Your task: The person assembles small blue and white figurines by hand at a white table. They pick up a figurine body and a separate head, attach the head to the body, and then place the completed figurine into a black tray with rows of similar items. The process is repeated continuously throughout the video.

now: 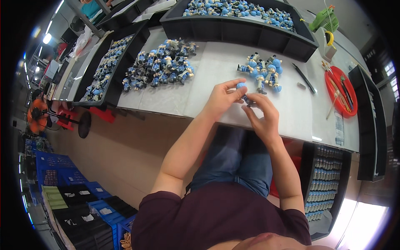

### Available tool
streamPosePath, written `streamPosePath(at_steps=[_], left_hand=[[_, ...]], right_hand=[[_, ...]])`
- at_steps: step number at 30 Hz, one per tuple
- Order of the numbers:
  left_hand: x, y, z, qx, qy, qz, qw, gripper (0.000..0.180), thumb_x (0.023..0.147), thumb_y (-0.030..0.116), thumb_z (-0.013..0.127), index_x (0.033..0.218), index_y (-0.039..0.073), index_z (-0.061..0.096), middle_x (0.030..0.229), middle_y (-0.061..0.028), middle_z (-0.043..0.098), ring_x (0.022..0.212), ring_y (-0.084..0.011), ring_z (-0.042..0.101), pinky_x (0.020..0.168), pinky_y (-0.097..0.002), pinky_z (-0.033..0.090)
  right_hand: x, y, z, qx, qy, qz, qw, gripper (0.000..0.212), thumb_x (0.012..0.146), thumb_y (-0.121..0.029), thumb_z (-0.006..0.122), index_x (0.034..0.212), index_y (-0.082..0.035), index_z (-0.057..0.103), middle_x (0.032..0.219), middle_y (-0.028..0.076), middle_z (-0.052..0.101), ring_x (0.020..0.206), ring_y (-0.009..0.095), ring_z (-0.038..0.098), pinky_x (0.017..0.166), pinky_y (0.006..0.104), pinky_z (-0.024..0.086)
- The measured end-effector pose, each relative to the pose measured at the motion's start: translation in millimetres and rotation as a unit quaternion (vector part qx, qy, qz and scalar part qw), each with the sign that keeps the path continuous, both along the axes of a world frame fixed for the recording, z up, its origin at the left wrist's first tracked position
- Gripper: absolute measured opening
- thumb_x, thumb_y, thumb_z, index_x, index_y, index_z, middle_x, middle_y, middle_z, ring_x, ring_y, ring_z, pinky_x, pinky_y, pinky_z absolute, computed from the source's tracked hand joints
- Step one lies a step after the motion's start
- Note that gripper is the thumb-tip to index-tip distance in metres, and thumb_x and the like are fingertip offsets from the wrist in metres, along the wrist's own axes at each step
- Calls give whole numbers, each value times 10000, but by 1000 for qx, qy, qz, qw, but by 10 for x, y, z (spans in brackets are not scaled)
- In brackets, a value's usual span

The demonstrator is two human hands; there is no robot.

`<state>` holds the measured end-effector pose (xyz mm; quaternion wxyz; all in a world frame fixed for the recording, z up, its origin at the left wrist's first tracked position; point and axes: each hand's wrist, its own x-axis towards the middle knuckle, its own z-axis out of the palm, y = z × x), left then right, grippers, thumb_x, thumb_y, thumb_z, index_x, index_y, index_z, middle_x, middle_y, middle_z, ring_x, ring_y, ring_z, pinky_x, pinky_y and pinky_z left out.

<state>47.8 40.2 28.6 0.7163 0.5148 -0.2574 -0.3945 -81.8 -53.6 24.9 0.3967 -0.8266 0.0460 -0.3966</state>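
Note:
Above the near edge of the white table, both my hands are closed round one small figurine point(241, 86) with a blue head and dark lower part. My left hand point(225, 98) pinches it by the blue head. The fingers of my right hand point(263, 113) grip its lower end. Much of the figurine is hidden behind my fingers. Just beyond my hands lies a small group of similar figurines point(261, 71), some on their sides. Farther left, a bigger heap of figurines point(160, 64) is spread on the table.
A long black bin point(241, 30) of figurines stands at the back, another black bin point(121, 75) at the left. To the right are a black pen point(304, 78), a small grey block point(301, 85) and a red plate point(353, 109) with brushes. Beneath, a black tray point(308, 179) holds rows of figurines.

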Motion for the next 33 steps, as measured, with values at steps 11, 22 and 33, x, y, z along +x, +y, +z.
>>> streamPosePath(at_steps=[11, 22, 33], left_hand=[[1, 96, -224, -115, 82, 34, 989, 246, 867, 136, 526, 1083, 23, 565, 1027, -101, 600, 897, -143, 570, 827, -304, 450], [2, 117, -230, -125, 88, 18, 988, 250, 873, 153, 518, 1083, 27, 568, 1040, -103, 596, 909, -145, 567, 827, -297, 448], [2, 87, -239, -96, 97, 29, 990, 263, 887, 166, 495, 1088, 9, 558, 1044, -122, 595, 933, -159, 564, 834, -302, 445]], right_hand=[[59, 37, -128, 324, 107, 115, 933, 253, 862, -57, 523, 1085, 61, 508, 967, 106, 590, 858, 134, 572, 766, 247, 460], [38, 43, -109, 327, 104, 134, 930, 271, 845, -51, 550, 1087, 65, 510, 1004, 110, 580, 907, 148, 557, 796, 264, 456], [41, 17, -132, 328, 103, 144, 928, 271, 833, -32, 560, 1080, 68, 512, 1010, 116, 577, 924, 159, 562, 804, 274, 467]])
